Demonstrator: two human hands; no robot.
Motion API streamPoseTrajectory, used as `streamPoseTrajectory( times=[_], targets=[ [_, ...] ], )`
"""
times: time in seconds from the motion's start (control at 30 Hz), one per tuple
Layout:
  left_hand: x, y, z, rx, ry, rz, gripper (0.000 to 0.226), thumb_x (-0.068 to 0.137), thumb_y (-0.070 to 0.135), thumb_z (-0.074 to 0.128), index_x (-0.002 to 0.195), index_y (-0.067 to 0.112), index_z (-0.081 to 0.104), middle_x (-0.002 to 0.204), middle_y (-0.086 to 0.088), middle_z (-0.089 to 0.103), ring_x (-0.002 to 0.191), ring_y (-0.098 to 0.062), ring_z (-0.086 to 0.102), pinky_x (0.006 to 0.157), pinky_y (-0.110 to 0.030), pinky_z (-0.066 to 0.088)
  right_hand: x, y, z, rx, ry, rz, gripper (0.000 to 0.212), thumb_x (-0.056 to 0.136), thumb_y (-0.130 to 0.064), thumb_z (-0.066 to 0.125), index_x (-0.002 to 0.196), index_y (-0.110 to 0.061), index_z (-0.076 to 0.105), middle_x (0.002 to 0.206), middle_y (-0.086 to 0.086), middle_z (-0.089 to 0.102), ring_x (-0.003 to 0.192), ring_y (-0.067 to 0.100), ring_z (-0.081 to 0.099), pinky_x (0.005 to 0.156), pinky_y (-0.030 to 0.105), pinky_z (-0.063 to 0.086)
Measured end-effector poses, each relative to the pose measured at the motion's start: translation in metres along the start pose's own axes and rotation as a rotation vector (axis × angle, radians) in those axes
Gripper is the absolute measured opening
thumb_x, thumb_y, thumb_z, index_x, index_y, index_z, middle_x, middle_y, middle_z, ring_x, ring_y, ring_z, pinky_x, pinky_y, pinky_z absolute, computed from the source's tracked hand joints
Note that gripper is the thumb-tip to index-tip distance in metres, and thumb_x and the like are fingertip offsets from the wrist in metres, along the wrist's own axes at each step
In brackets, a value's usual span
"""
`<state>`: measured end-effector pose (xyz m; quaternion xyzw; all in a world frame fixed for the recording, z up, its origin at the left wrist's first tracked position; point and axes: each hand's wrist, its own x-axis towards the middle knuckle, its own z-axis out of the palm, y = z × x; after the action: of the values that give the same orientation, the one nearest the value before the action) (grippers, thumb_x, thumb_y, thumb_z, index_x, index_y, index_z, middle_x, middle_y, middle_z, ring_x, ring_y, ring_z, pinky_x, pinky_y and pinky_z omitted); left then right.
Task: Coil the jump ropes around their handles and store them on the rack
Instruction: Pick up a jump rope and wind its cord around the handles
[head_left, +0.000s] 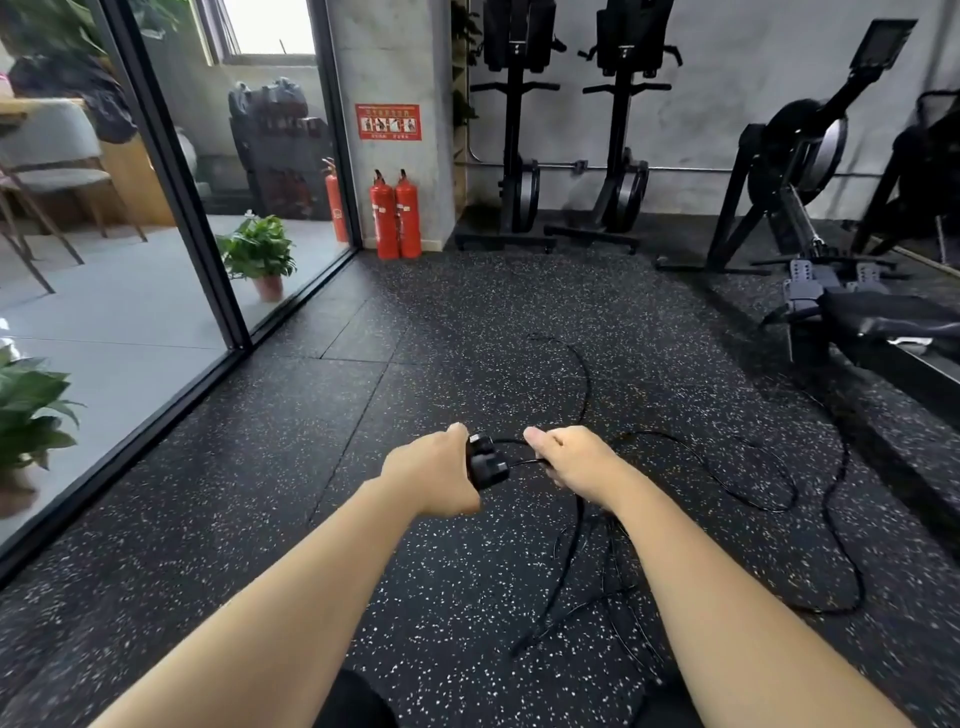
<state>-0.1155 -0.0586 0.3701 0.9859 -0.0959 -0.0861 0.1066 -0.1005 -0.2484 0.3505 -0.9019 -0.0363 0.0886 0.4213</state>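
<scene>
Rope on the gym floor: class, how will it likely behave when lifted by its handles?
Probably floppy: the rope lies in loose loops. Likely light, being thin. It may tangle, since strands cross below the right hand; the left hand holds the handles.

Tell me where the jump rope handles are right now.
In the head view, the handles sit at centre frame, gripped in the left hand, just left of the right hand pinching the cord.

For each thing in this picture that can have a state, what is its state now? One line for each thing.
Left hand: grips the black jump rope handles.
Right hand: pinches the thin black rope near the handles.
Thin black rope: mostly uncoiled, lying in loose loops on the speckled rubber floor.
Two red fire extinguishers: standing upright against the pillar.
Potted green plant: upright behind the glass.
</scene>
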Motion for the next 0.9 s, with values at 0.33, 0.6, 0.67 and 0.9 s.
streamPoseTrajectory(
  times=[0.33, 0.6, 0.67, 0.9],
  targets=[
    [0.000, 0.006, 0.026, -0.356, -0.067, -0.004, 0.051, 0.077, 0.022, 0.067, 0.119, 0.024, 0.039, 0.088, 0.008, 0.054, 0.082, -0.024, 0.058, 0.070, -0.033, 0.046, 0.008, 0.018, 0.017, 0.042, 0.375, -0.061, 0.050, 0.099, -0.045, 0.044, 0.059, -0.014, 0.042, 0.052, -0.002, 0.042, 0.054, 0.019, 0.039, 0.058, 0.036, 0.035],
    [0.005, 0.000, 0.043, -0.336, -0.153, 0.009, 0.049, 0.082, 0.017, 0.059, 0.124, 0.027, 0.036, 0.098, 0.000, 0.055, 0.085, -0.023, 0.053, 0.068, -0.033, 0.042, 0.010, 0.036, 0.023, 0.133, 0.467, -0.043, 0.049, 0.097, -0.044, 0.048, 0.057, -0.015, 0.046, 0.051, -0.001, 0.047, 0.053, 0.018, 0.044, 0.061, 0.041, 0.045],
    [0.007, -0.004, 0.049, -0.385, -0.140, -0.035, 0.043, 0.081, 0.018, 0.061, 0.118, 0.022, 0.041, 0.100, -0.001, 0.056, 0.084, -0.023, 0.056, 0.068, -0.035, 0.044, 0.011, 0.039, 0.020, 0.146, 0.338, -0.044, 0.050, 0.096, -0.043, 0.051, 0.057, -0.013, 0.049, 0.051, 0.001, 0.046, 0.052, 0.019, 0.044, 0.061, 0.039, 0.046],
    [0.015, -0.015, 0.049, -0.398, -0.043, -0.127, 0.053, 0.060, 0.029, 0.069, 0.108, 0.026, 0.045, 0.100, 0.004, 0.055, 0.089, -0.020, 0.057, 0.066, -0.032, 0.047, 0.020, 0.041, 0.020, 0.055, 0.028, 0.029, 0.052, 0.095, -0.042, 0.054, 0.068, 0.002, 0.055, 0.060, 0.002, 0.060, 0.055, 0.015, 0.050, 0.063, 0.035, 0.046]
  ],
)
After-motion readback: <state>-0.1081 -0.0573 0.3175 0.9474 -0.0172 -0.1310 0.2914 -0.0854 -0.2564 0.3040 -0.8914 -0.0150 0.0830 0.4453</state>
